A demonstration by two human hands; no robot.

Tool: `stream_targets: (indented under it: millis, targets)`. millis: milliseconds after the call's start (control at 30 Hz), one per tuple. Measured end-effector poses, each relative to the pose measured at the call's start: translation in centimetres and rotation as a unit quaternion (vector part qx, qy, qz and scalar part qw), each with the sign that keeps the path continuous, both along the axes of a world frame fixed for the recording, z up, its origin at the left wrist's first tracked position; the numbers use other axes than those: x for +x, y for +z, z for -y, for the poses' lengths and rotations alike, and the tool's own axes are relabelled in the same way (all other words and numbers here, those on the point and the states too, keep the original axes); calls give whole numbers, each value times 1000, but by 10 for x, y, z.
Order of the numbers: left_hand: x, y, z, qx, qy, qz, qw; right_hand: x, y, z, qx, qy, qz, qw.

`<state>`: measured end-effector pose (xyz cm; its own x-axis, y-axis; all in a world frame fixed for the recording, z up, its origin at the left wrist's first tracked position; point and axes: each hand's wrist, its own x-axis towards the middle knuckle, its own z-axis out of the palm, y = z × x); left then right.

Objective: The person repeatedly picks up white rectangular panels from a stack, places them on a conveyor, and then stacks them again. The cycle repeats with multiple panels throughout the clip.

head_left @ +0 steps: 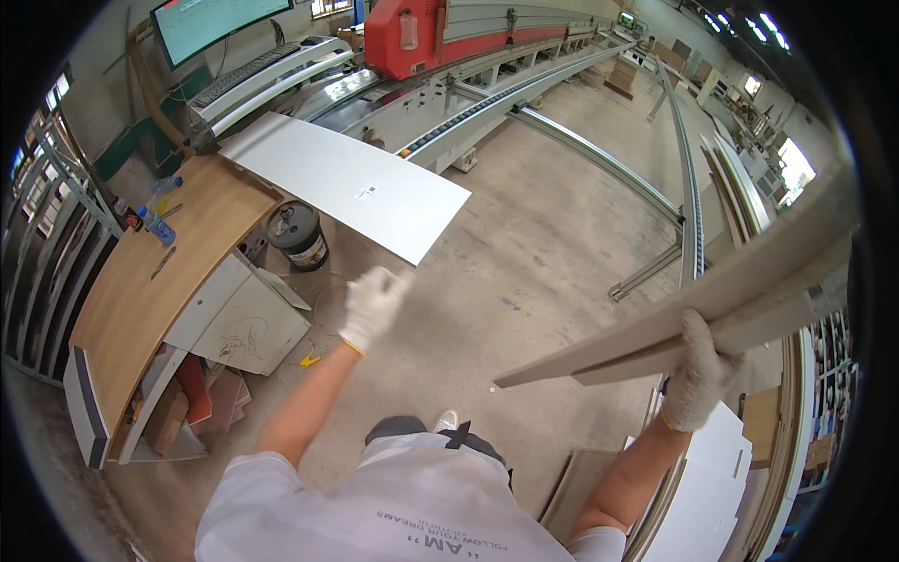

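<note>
My right hand (696, 379), in a pale work glove, grips two long narrow boards (674, 339) lying against each other; they slant up to the far right. The thumb presses on the upper board's face, while most of the fingers are hidden. My left hand (375, 304), also gloved, is in the air just below the near corner of a white panel (351, 183). Motion smears its fingers, and I cannot tell whether they touch the panel. That panel lies flat with a small label on it, running from the wooden desk toward the machine.
A black bucket (298, 236) stands under the panel. Bottles (156, 225) sit on the wooden desk (178, 244). Beyond are a red machine (403, 42), a monitor (215, 23) and roller rails (552, 80). White panels (707, 487) are stacked by my right arm.
</note>
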<state>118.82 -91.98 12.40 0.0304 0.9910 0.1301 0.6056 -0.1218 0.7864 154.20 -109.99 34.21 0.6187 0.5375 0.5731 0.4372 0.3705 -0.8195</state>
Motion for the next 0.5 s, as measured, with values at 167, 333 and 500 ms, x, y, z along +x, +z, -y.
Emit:
stream_targets:
  millis: [167, 333, 500]
  targets:
    - [-84, -27, -142, -17, 187, -29, 982, 31, -18, -37, -6, -51, -28, 998]
    - [-149, -86, -284, -118, 322, 150, 927, 36, -35, -107, -75, -43, -18, 996]
    - [-212, -142, -388, -105, 342, 257, 898, 8, -25, -194, -161, -92, -78, 980]
